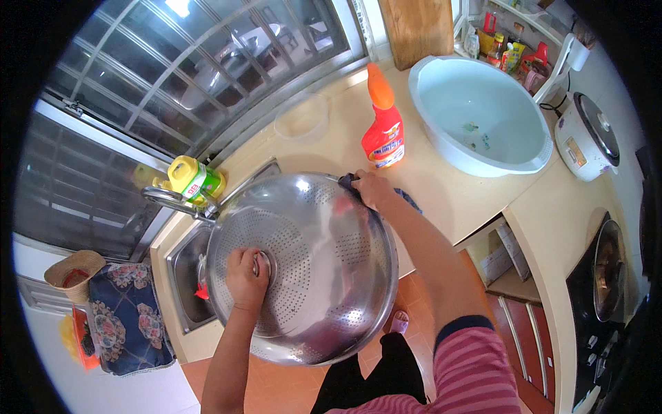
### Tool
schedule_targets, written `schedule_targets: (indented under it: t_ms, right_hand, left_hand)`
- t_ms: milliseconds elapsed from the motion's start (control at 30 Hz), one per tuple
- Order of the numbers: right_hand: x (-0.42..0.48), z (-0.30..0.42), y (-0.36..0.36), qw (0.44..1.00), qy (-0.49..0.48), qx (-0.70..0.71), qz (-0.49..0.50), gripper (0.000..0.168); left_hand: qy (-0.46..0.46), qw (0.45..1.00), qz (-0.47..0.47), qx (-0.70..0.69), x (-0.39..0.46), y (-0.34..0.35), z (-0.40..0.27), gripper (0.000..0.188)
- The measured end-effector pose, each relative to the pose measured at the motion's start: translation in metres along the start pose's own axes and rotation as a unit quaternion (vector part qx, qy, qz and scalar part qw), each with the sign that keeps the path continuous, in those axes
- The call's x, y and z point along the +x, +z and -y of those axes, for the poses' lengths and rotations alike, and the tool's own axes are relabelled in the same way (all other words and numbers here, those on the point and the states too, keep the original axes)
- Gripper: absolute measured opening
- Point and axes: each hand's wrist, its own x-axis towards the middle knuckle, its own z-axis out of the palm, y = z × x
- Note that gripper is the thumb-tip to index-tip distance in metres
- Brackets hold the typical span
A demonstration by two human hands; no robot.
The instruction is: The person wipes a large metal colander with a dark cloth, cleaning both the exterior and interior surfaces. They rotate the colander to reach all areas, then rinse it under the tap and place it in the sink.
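Note:
A large, shiny perforated steel colander [315,259] is tilted in front of me, over the sink's edge, its outer underside towards the camera. At the centre of its base, my left hand [249,277] is closed round a small metal ring. My right hand [373,190] is at the upper right rim, with a bunched dark cloth [349,182] under its fingers; more patterned cloth shows behind the rim. Just beyond that hand stands a red spray bottle [384,137] with an orange cap. Whatever lies behind the colander is hidden.
A steel sink [189,290] with a faucet [168,196] and a yellow detergent jug [189,178] is at left. A clear bowl [301,116] sits by the window. At right are a light-blue basin [434,124], a rice cooker [579,142] and a stove [584,310].

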Motion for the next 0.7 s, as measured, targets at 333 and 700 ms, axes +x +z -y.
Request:
schedule_targets:
  t_ms: [333,700]
  right_hand:
    - [-0.139,-0.030,-0.061,0.981,0.025,0.035,0.188,0.021]
    - [0.009,-0.021,-0.126,0.887,0.104,0.171,-0.417,0.067]
  left_hand:
    - [-0.042,0.999,-0.008,-0.005,-0.002,0.002,-0.003,0.011]
    - [-0.053,0.998,0.011,-0.020,-0.003,-0.002,-0.002,0.013]
